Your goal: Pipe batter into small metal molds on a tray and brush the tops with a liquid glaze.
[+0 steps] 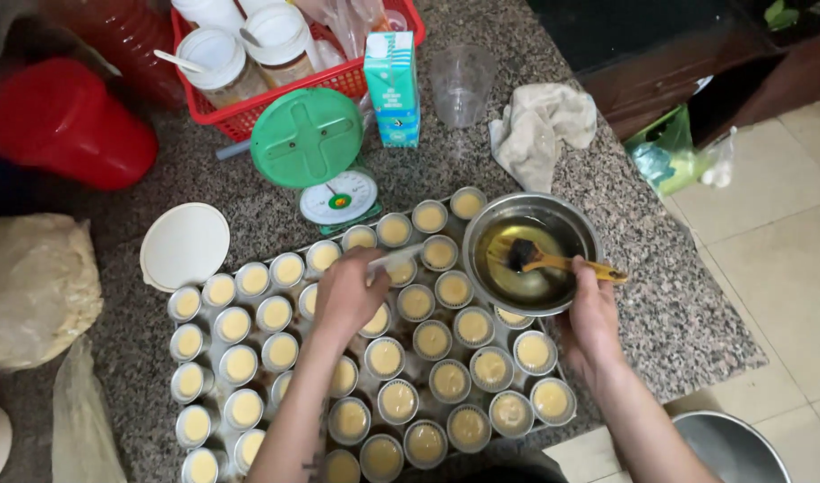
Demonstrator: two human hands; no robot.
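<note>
Speckled granite worktop (660,295) fills most of the view, with pale floor tiles at 3 o'clock; on it lies a tray of small filled cups (385,358), packed in close rows. The left hand (347,293) rests over the middle of the tray, its fingers closed around a pale flat tool (396,258), whose long axis points toward 2 o'clock; the tool's tip is just beside the steel bowl (531,254). The right hand (593,315) is at the bowl's rim at 5 o'clock, closed on the yellow handle of a brush (553,261); the dark bristles sit in the yellowish liquid, and the handle runs toward 4 o'clock over the rim. The right hand is nearer to the bowl; the cups around it stand close, touching its side. At 12 o'clock stand a green kitchen scale (316,152), a blue-green carton (393,85) and a red basket (338,76); a cloth (539,125) lies at 1 o'clock; a white lid (184,246) lies at 9 o'clock.
</note>
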